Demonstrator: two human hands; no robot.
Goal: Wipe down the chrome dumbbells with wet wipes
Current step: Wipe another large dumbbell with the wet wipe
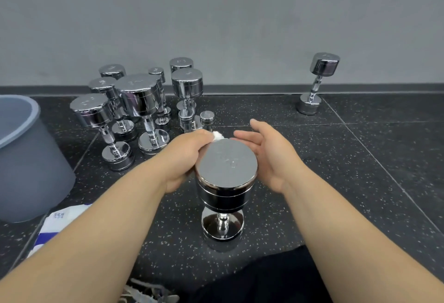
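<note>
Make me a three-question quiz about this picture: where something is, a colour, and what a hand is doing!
1. Where does the lone dumbbell stand? A) far right, by the wall B) on a chair C) under a table
2. What colour is the wipe? A) red B) green C) white
3. The right hand is: A) gripping a handle B) open beside the near dumbbell top C) holding the wipe
Answers: A, it stands upright at the wall's foot; C, the wad the left hand pinches is white; B, its fingers are straight, holding nothing.
</note>
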